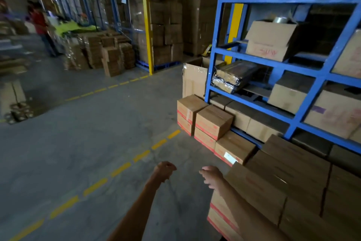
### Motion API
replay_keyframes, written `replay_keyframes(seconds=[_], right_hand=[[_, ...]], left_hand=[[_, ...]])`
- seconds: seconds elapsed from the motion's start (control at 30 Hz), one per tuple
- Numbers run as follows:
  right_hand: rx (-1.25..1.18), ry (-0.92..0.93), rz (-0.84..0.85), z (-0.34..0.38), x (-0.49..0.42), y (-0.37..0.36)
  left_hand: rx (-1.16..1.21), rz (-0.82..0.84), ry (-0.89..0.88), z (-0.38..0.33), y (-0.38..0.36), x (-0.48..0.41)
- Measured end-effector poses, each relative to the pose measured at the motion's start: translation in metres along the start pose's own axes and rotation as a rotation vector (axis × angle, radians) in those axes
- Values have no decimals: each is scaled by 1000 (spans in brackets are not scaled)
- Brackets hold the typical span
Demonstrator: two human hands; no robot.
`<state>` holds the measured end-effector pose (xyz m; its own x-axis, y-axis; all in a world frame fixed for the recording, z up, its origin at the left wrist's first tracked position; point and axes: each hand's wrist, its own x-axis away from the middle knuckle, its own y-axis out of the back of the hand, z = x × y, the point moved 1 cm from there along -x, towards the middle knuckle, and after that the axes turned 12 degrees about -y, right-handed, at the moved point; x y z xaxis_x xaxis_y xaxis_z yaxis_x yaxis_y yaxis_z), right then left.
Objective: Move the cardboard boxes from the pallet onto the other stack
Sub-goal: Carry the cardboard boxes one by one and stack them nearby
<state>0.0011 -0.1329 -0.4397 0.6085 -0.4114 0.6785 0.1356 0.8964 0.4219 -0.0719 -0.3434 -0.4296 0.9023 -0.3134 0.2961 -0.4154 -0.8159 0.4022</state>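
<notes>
A row of brown cardboard boxes with red bands (214,121) stands stacked on the floor along the foot of a blue rack. A nearer, larger stack of the same boxes (273,186) fills the lower right. My left hand (165,169) hangs over the bare floor with its fingers loosely curled, holding nothing. My right hand (212,176) is out in front of the near stack's left corner, fingers relaxed and empty; its forearm crosses the front of that stack. No pallet shows under the boxes.
The blue steel rack (214,61) holds more cartons and a wrapped bundle (234,76). A dashed yellow line (117,170) runs across the concrete floor. Flattened carton piles (109,55) and a person in red (40,26) stand far left.
</notes>
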Motion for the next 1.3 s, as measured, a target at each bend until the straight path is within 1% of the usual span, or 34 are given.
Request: replay_keyframes(seconds=[0.07,0.17,0.27,0.3,0.33,0.43,0.5,0.63,0.77,0.9,0.93,1.0,1.1,1.23,1.3], right_hand=[[-31,-4,-14,20,-18,3],[-88,-14,-23,69,-73,3],[-140,-37,-38,113,-116,8],[-175,-61,-51,134,-140,10],[-180,-71,-61,142,-150,11],[-227,-83,-103,183,-189,21],[-252,-96,-134,209,-210,27],[-298,-124,-150,253,-253,38],[-373,-163,-214,285,-316,53],[-446,-199,-247,296,-430,69],[-494,-224,-259,312,-455,73],[-594,-271,-297,349,-471,81],[-656,-315,-334,388,-516,92],[-773,-344,-379,417,-578,98],[-824,-357,-374,433,-602,101]], left_hand=[[-20,7,-28,-5,9,-29],[-80,-3,-84,-17,29,-111],[-91,80,-75,-43,47,-187],[-120,119,-85,-54,55,-225],[-149,134,-91,-60,58,-241],[-95,150,-159,-87,66,-307],[-54,173,-156,-99,69,-347],[-11,212,-157,-110,63,-426],[10,301,-154,-119,45,-508],[4,381,-135,-133,38,-603],[-5,396,-132,-139,38,-637],[-32,434,-143,-148,43,-689],[-86,471,-179,-164,50,-760],[-150,541,-167,-177,43,-836],[-188,586,-149,-175,31,-875]])
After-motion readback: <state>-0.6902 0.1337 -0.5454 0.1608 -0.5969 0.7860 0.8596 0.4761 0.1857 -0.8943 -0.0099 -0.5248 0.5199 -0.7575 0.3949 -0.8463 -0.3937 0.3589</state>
